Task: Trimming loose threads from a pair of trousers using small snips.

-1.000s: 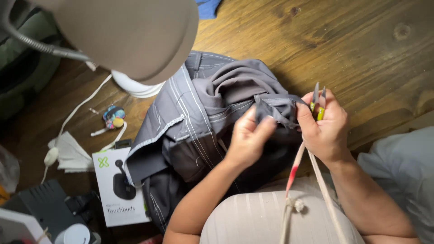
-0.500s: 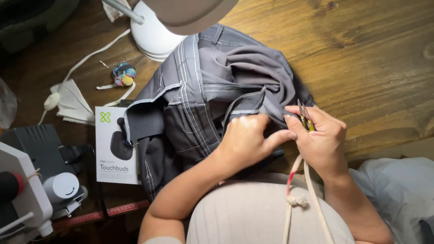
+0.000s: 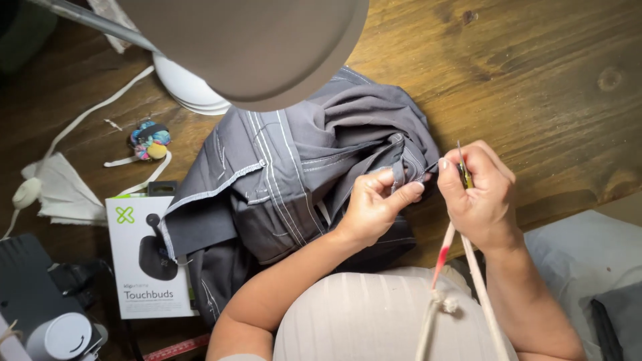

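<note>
A grey garment (image 3: 294, 174) with white stitching lies bunched on the wooden table (image 3: 535, 73). My left hand (image 3: 376, 204) pinches a fold of the grey fabric near its right edge. My right hand (image 3: 478, 194) is closed around a small thin tool (image 3: 461, 167) with a yellow handle, its metal tip pointing at the pinched fold. A pale cord with a red mark (image 3: 443, 257) hangs from the right hand down over my lap.
A lamp shade (image 3: 261, 47) overhangs the top, its white base (image 3: 187, 87) behind the garment. A white earbuds box (image 3: 144, 257), a small colourful bundle (image 3: 150, 140), white cloth strips (image 3: 60, 190) and dark equipment (image 3: 33, 294) sit at the left.
The view has shifted, and the lamp shade now covers more of the top. Both hands stay on the fold; the tool tip has come closer to the pinched fabric.
</note>
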